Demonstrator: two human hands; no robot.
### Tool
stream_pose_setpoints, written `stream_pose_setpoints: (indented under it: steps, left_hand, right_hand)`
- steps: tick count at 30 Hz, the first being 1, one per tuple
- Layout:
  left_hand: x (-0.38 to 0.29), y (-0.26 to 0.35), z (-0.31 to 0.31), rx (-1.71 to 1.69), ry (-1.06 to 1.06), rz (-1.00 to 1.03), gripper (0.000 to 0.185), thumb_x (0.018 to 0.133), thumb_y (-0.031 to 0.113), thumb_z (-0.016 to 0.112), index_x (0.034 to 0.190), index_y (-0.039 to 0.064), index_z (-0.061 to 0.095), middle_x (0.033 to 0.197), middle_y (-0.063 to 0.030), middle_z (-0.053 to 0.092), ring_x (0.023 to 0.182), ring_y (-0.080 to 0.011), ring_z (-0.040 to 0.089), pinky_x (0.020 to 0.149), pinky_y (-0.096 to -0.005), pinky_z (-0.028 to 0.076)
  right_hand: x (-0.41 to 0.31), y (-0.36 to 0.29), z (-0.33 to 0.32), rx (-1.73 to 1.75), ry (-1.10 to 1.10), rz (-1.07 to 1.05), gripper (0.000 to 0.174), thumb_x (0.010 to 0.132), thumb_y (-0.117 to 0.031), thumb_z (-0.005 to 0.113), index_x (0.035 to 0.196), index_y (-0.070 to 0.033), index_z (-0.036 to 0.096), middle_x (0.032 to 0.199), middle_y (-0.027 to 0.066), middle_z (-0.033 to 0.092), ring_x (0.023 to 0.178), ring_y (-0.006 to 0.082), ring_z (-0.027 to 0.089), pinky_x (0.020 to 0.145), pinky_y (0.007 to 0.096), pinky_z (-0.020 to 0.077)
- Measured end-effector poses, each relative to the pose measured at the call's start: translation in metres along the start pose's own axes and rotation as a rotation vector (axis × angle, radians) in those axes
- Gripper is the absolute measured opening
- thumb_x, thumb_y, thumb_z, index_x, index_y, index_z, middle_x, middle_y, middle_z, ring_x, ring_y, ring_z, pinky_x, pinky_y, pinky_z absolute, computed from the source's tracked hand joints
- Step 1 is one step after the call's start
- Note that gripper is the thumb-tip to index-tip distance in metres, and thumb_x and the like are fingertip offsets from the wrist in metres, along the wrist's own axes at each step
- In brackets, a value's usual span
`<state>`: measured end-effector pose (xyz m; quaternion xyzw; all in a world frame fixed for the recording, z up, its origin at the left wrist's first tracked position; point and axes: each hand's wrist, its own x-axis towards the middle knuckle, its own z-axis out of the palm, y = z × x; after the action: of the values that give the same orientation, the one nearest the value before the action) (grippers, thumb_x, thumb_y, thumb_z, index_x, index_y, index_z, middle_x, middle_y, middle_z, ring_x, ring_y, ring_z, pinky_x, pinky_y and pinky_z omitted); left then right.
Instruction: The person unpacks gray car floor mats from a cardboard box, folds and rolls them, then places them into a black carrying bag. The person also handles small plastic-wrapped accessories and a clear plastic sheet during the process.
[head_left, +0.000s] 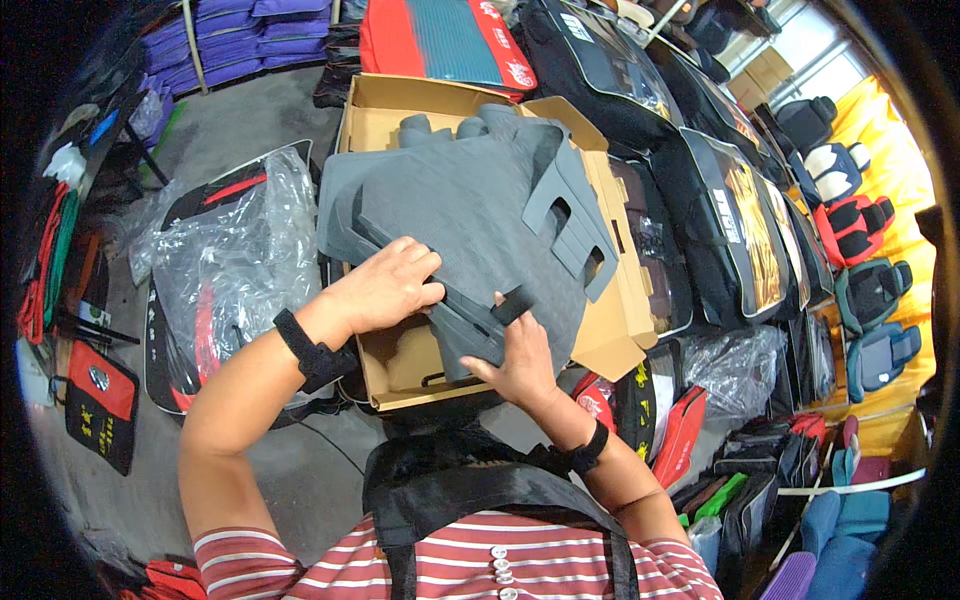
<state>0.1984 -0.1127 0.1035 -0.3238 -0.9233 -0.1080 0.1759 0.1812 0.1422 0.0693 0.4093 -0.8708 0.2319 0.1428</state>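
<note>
A grey seat cover (465, 195), apparently leather-like, lies folded in an open cardboard box (401, 397). Its upper part has rolled sections, and cut-out openings show in a flap on its right. My left hand (390, 285) grips the raised edge of a fold at the cover's near left. Across that fold, my right hand (521, 356) has a short black strap (514, 304) at its fingertips, with the thumb spread over the grey material. Part of the strap is hidden by the fingers.
A black-and-red bag (169, 300) under crumpled clear plastic (262, 225) lies left of the box. Large black bags with clear windows (735, 217) line the right side. A red bag (450, 41) stands behind the box. Miniature seat covers (855, 229) hang along a yellow curtain at far right.
</note>
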Motion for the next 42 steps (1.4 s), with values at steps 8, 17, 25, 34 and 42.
stream_pose_setpoints:
  steps: [8, 17, 25, 34, 42]
  left_hand:
    - [0.073, 0.023, -0.054, 0.221, 0.227, 0.363, 0.012, 0.075, 0.021, 0.057, 0.074, 0.012, 0.049, 0.080, -0.0055, 0.045, 0.077, -0.0220, 0.049, 0.069, -0.0330, 0.039]
    - [0.195, 0.197, -0.224, 0.125, 0.435, 0.504, 0.038, 0.072, 0.034, 0.070, 0.091, 0.003, 0.056, 0.085, -0.0151, 0.057, 0.082, -0.0345, 0.058, 0.071, -0.0405, 0.046]
    - [0.220, 0.366, -0.182, -0.108, 0.068, 0.461, 0.049, 0.073, 0.048, 0.068, 0.087, 0.001, 0.058, 0.080, -0.0191, 0.060, 0.078, -0.0371, 0.060, 0.070, -0.0428, 0.048]
    - [0.173, 0.479, -0.054, -0.487, -0.721, -0.016, 0.059, 0.077, 0.059, 0.062, 0.080, 0.000, 0.061, 0.072, -0.0217, 0.062, 0.073, -0.0398, 0.062, 0.066, -0.0458, 0.050]
    - [0.122, 0.489, 0.014, -0.798, -0.874, -0.021, 0.049, 0.081, 0.045, 0.065, 0.096, -0.001, 0.059, 0.081, -0.0208, 0.063, 0.077, -0.0357, 0.061, 0.069, -0.0425, 0.047]
  right_hand:
    - [0.015, 0.015, -0.070, 0.012, -0.168, 0.376, 0.050, 0.069, -0.025, 0.079, 0.108, -0.001, 0.057, 0.092, 0.0169, 0.064, 0.082, 0.0308, 0.062, 0.075, 0.0374, 0.0498]
    - [-0.042, -0.026, -0.413, 0.050, 0.372, 0.216, 0.057, 0.069, -0.004, 0.076, 0.121, 0.000, 0.054, 0.104, 0.0063, 0.065, 0.092, 0.0152, 0.061, 0.083, 0.0289, 0.0474]
    - [-0.201, -0.008, -0.507, 0.159, 0.175, 0.355, 0.078, 0.065, -0.038, 0.082, 0.124, 0.003, 0.052, 0.105, 0.0052, 0.061, 0.094, 0.0151, 0.058, 0.085, 0.0286, 0.0453]
    - [-0.351, 0.037, -0.431, 0.175, -0.547, 0.284, 0.043, 0.075, -0.034, 0.073, 0.078, 0.003, 0.051, 0.080, 0.0186, 0.051, 0.074, 0.0347, 0.054, 0.062, 0.0419, 0.0424]
    - [-0.440, 0.030, -0.359, 0.437, -0.504, 0.458, 0.041, 0.079, -0.028, 0.072, 0.079, 0.003, 0.046, 0.071, 0.0177, 0.045, 0.062, 0.0341, 0.044, 0.057, 0.0391, 0.0394]
